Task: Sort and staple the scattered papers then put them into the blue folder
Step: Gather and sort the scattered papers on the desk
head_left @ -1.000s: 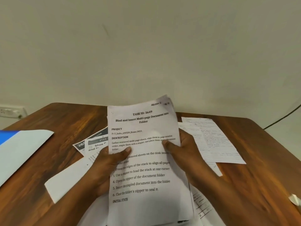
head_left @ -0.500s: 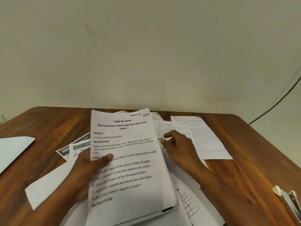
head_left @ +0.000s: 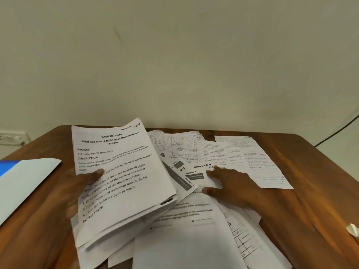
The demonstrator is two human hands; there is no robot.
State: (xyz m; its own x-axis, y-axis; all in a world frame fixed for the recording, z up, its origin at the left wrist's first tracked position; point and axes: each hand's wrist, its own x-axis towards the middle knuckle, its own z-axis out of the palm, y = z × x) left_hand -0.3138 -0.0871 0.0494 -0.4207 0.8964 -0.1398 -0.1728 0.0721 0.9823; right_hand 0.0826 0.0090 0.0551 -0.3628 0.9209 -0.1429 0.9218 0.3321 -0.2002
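1. The wooden counter fills the lower half of the frame.
2. Scattered papers spread across its centre and right.
3. A gathered stack, its top sheet headed "TASK ID: 3649", sits tilted left of centre, gripped by the left hand, thumb on top.
4. The blue folder lies at the left edge.
5. The right hand rests, fingers spread, on loose sheets at centre.
6. A small white object shows at the right edge.
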